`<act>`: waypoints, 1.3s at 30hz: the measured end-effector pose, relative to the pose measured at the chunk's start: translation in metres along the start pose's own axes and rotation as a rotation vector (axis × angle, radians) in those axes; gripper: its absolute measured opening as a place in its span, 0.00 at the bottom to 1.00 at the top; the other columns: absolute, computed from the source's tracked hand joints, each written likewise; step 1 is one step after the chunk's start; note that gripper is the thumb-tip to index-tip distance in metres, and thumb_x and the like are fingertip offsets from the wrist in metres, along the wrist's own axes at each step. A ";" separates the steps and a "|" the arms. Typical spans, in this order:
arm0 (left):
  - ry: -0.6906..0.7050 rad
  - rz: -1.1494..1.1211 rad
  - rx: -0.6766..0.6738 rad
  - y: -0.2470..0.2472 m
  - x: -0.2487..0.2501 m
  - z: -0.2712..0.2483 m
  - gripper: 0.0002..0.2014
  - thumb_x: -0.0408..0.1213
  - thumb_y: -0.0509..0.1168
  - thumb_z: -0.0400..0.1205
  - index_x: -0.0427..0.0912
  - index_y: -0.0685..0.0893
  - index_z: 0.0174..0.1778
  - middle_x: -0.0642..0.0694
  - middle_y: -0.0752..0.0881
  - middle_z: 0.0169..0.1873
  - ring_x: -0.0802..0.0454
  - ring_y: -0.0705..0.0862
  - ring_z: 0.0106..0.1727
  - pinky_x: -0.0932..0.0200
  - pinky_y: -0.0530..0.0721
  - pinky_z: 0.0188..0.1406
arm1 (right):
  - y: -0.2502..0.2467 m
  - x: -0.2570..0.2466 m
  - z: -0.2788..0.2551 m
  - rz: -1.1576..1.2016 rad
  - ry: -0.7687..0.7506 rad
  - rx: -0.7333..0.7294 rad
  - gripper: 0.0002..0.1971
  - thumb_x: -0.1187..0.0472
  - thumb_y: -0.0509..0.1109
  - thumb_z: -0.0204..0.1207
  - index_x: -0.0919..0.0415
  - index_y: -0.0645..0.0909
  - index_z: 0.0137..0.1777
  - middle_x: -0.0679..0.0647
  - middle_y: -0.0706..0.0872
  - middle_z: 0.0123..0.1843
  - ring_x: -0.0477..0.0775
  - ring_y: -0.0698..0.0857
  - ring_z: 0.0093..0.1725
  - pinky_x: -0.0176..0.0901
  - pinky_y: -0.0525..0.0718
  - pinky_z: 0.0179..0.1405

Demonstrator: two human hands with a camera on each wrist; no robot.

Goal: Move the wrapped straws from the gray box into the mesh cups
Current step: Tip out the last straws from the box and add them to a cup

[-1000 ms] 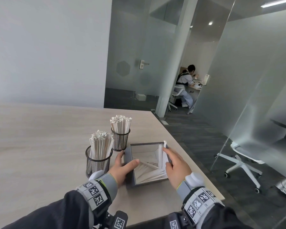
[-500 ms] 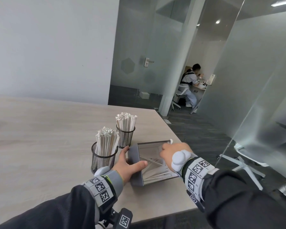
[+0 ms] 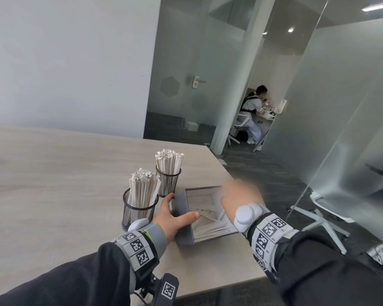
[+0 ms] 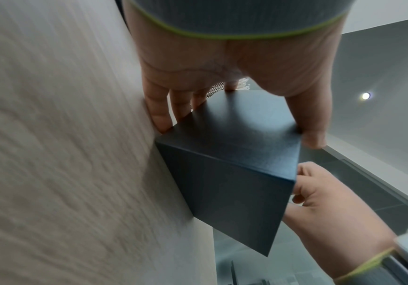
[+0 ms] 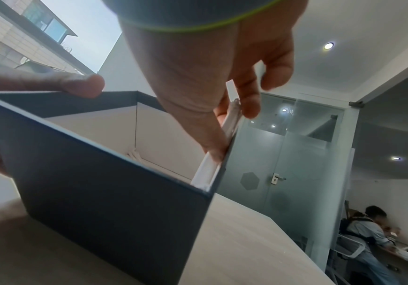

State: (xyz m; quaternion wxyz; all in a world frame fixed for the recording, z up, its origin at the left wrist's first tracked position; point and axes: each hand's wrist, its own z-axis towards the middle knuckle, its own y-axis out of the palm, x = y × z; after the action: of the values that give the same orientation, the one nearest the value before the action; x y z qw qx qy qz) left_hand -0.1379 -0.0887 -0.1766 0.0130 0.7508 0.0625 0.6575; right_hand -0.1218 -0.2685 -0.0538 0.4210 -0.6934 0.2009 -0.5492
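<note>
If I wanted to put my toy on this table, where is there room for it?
The table is bare wood left of the near mesh cup and behind the far mesh cup. It is crowded at the right corner: gray box, both cups, left hand and right hand.

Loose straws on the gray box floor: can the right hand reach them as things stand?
Probably yes. The gray box is open-topped, the right hand is already over its far wall, pinching one wrapped straw; the left hand only grips the near-left corner, off the loose straws.

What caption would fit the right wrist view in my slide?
Right hand pinches wrapped straws at the gray box wall; left thumb on its rim.
</note>
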 end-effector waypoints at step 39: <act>0.154 0.120 -0.037 -0.008 -0.001 -0.004 0.64 0.61 0.82 0.49 0.60 0.58 0.82 0.55 0.82 0.56 0.54 0.87 0.59 0.61 0.85 0.56 | 0.036 -0.013 0.014 0.905 -0.143 0.320 0.12 0.51 0.61 0.83 0.55 0.70 0.40 0.52 0.79 0.33 0.57 0.76 0.36 0.54 0.75 0.37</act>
State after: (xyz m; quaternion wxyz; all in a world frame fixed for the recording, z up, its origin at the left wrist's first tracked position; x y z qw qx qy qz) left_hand -0.1424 -0.0813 -0.1779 -0.0174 0.7002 0.0062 0.7137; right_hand -0.1062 -0.2736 -0.0912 0.7318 -0.4988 0.3659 -0.2860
